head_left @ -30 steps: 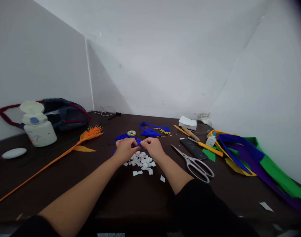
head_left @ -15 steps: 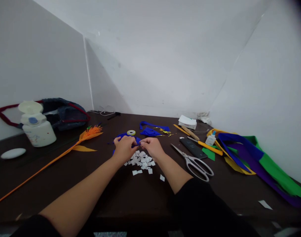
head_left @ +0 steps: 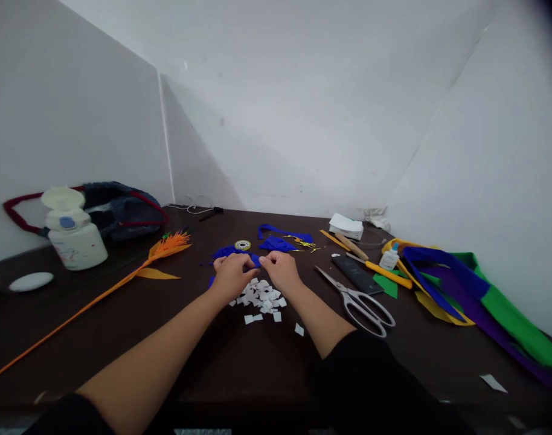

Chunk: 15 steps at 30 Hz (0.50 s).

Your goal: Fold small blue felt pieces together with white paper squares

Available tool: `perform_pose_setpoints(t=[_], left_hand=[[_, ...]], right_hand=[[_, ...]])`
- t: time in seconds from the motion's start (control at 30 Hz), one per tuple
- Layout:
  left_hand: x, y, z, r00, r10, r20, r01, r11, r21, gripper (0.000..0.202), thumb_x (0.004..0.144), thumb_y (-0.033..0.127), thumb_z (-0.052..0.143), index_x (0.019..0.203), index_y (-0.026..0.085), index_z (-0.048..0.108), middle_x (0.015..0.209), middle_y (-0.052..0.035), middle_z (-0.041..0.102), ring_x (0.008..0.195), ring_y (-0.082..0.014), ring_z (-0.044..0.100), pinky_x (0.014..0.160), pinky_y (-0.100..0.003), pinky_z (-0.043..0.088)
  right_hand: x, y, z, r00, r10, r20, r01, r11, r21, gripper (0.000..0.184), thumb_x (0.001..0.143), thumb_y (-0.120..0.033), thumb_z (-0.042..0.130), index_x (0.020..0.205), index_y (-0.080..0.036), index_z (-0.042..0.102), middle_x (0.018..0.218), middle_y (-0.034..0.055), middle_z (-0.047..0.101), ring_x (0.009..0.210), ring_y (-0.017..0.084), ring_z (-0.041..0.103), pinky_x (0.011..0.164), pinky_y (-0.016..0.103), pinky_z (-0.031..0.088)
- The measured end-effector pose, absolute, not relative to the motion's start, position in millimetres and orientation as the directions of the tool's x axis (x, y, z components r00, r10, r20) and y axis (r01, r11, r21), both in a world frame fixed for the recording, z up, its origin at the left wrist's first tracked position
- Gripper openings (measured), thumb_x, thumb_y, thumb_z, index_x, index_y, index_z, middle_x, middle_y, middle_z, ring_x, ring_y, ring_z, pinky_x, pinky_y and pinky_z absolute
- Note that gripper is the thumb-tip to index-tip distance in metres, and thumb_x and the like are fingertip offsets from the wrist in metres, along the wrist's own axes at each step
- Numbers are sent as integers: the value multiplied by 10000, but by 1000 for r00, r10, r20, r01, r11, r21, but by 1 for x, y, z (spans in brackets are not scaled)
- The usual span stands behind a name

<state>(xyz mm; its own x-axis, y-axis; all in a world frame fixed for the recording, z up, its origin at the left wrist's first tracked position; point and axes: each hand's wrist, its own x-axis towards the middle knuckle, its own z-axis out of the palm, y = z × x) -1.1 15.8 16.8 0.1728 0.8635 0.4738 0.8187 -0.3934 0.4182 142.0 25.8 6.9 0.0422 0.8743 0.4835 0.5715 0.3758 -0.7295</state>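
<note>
Between my two hands is a small piece of blue crepe paper point(head_left: 255, 260), pinched from both sides. My left hand point(head_left: 233, 275) is closed on its left end, fingers curled. On the other end, my right hand point(head_left: 281, 270) grips with thumb and fingertips. Just below them lies a heap of small white squares point(head_left: 260, 296), a few strewn toward me. More blue strips point(head_left: 226, 251) lie behind my left hand, beside a round yellow-rimmed roll point(head_left: 242, 244). Farther back are blue pieces point(head_left: 276, 243) with yellow bits point(head_left: 305, 243). My fingers partly hide the held piece.
To the right lie scissors point(head_left: 355, 302), a black phone point(head_left: 357, 275), a yellow-handled tool point(head_left: 387, 273), a glue bottle point(head_left: 389, 257) and coloured strips point(head_left: 502, 308). An orange paper flower point(head_left: 170, 244) with a long stem, a white bottle point(head_left: 79, 244) and a denim bag point(head_left: 131, 211) are left.
The whole view has shifted slightly, so things appear a little farther right and lower. Both hands still hold the blue piece, with the fingers only slightly moved.
</note>
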Motion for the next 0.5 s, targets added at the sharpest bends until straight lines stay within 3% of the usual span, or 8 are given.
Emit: perform_pose_setpoints(t=[0.07,0.13,0.23,0.33,0.4,0.5], left_hand=[[-1,16,17,176,876,449,791,-398,465,180,638,370,574,615,192,578,697,4,614,740,-171,514,748,-325,280],[-2,17,17,175,896,408,726,-397,561,192,640,369,563,606,180,567,668,2,607,679,-156,511,689,-297,315],[-5,20,12,176,917,357,551,-393,736,214,650,374,545,623,162,546,617,3,579,588,-129,489,586,-254,343],[-6,22,9,204,919,338,374,-392,841,241,648,382,550,632,142,536,595,1,564,549,-112,472,539,-234,344],[-5,20,10,238,918,317,292,-379,878,241,648,374,554,613,137,524,583,2,565,534,-103,463,530,-227,341],[-3,16,14,300,910,287,228,-360,905,234,654,349,557,572,136,506,571,1,576,519,-90,449,527,-219,338]], right_hand=[[143,24,10,70,864,499,560,380,-736,355,695,-425,497,461,-159,522,427,-31,450,465,84,400,487,217,286],[145,24,12,114,876,470,429,383,-818,410,706,-472,476,449,-154,510,419,-25,441,460,86,401,495,222,302],[147,25,12,77,941,329,27,328,-944,399,711,-500,467,587,-141,588,523,3,522,496,93,449,527,233,351],[145,24,9,-128,962,243,-255,204,-945,313,676,-444,550,718,-144,628,694,32,588,557,91,480,580,250,389],[141,24,6,-206,940,273,-314,200,-928,229,630,-358,620,719,-148,636,795,44,603,630,105,508,629,263,403],[135,24,3,-181,923,340,-351,262,-899,141,597,-281,646,640,-150,621,774,37,615,702,139,532,662,281,412]])
